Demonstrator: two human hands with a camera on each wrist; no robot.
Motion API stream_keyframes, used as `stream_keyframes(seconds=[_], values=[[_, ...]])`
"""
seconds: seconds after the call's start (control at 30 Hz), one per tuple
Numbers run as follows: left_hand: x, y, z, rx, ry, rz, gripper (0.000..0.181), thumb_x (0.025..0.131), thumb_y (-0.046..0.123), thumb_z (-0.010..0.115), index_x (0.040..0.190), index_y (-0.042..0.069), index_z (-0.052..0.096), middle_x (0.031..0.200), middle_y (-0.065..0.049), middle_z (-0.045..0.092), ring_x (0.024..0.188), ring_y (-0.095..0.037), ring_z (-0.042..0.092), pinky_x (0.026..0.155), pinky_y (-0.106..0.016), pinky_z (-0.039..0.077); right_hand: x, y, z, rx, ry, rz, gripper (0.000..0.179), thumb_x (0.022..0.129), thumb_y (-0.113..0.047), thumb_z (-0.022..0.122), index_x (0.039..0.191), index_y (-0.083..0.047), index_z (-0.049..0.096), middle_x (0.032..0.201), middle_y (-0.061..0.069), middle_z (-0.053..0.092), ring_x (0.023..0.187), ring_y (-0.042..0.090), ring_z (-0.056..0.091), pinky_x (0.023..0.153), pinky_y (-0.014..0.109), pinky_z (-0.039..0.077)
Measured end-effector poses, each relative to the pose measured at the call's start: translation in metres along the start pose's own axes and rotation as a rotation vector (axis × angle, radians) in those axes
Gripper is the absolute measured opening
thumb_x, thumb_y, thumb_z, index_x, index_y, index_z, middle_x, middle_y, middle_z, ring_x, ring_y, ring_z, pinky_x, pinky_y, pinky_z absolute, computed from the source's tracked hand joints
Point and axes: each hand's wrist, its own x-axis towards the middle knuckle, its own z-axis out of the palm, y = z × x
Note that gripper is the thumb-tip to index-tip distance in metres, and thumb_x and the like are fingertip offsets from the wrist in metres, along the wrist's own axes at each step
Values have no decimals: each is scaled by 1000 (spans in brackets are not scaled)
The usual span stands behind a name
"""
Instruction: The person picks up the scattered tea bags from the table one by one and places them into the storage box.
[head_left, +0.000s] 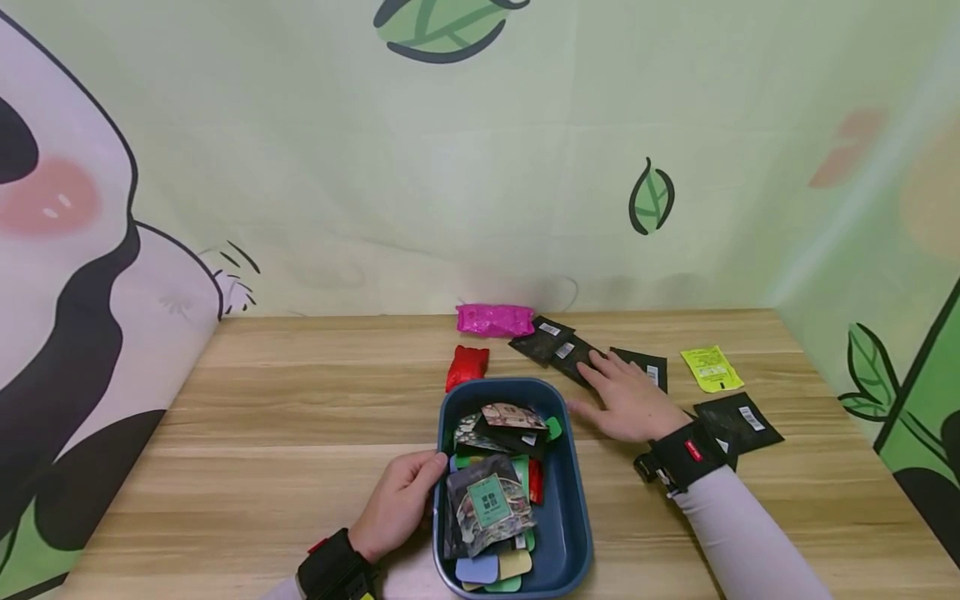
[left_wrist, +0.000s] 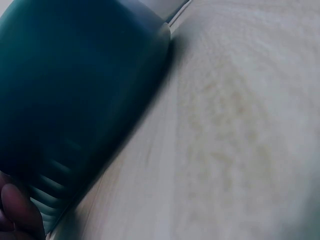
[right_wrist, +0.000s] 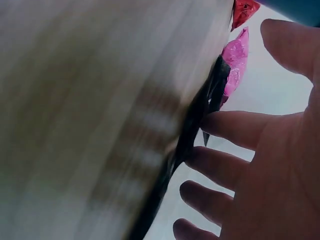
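My left hand (head_left: 397, 500) grips the left side of a dark blue plastic bin (head_left: 579, 508), thumb at the rim. In the left wrist view, its fingers (left_wrist: 20, 212) lie against the ribbed outer wall. My right hand (head_left: 630, 404) reaches past the bin's right side with fingers spread and nearly straight. Its fingertips touch a flat black packet (head_left: 572, 357) on the table. Another black packet (head_left: 546, 340) overlaps that one, and a third (head_left: 654, 368) lies partly behind the hand. The right wrist view shows index and middle fingertips (right_wrist: 212, 125) right at the black packet's edge.
Inside the bin lie a dark printed pouch (head_left: 480, 508), more packets and coloured cards (head_left: 477, 570). Behind it are a red packet (head_left: 467, 365) and a shiny pink packet (head_left: 495, 320). At right lie a yellow packet (head_left: 712, 369) and more black packets (head_left: 742, 422), partly under the right wrist.
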Motion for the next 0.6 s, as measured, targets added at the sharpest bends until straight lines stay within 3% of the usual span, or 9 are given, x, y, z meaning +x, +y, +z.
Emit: stream_keyframes(seconds=[0.17, 0.27, 0.4, 0.47, 0.6], values=[[0, 0, 0, 2, -3, -3, 48, 103, 44, 43, 86, 3, 62, 61, -4, 42, 51, -16, 44, 49, -28, 37, 0, -2, -2, -34, 46, -22, 76, 93, -64, 47, 140, -5, 57, 146, 21, 48, 136, 42, 42, 110, 60, 25], [0, 0, -1, 1, -6, -5, 48, 103, 43, 42, 88, 3, 62, 61, -4, 42, 51, -17, 45, 49, -28, 37, 1, -3, -3, -54, 81, -28, 67, 89, -60, 57, 128, -6, 67, 127, 16, 60, 116, 35, 57, 105, 57, 35], [0, 0, -1, 0, -9, -6, 49, 104, 43, 40, 88, 2, 62, 61, -4, 43, 51, -17, 45, 48, -28, 37, 2, -4, -5, -54, 91, 3, 51, 82, -51, 71, 115, -11, 71, 108, 10, 58, 91, 25, 58, 89, 48, 47], [0, -1, -1, 4, -8, -5, 49, 103, 44, 41, 88, 2, 62, 61, -3, 43, 50, -16, 44, 48, -28, 37, 2, -3, -5, -46, 81, 21, 47, 81, -47, 74, 113, -12, 70, 108, 10, 58, 89, 25, 57, 84, 46, 49], [0, -1, 0, 0, -3, -8, 50, 102, 46, 42, 87, 3, 62, 60, -4, 42, 50, -16, 44, 48, -28, 36, 2, -1, -5, -33, 73, 36, 43, 81, -43, 76, 110, -12, 69, 111, 12, 61, 95, 27, 59, 87, 48, 48]])
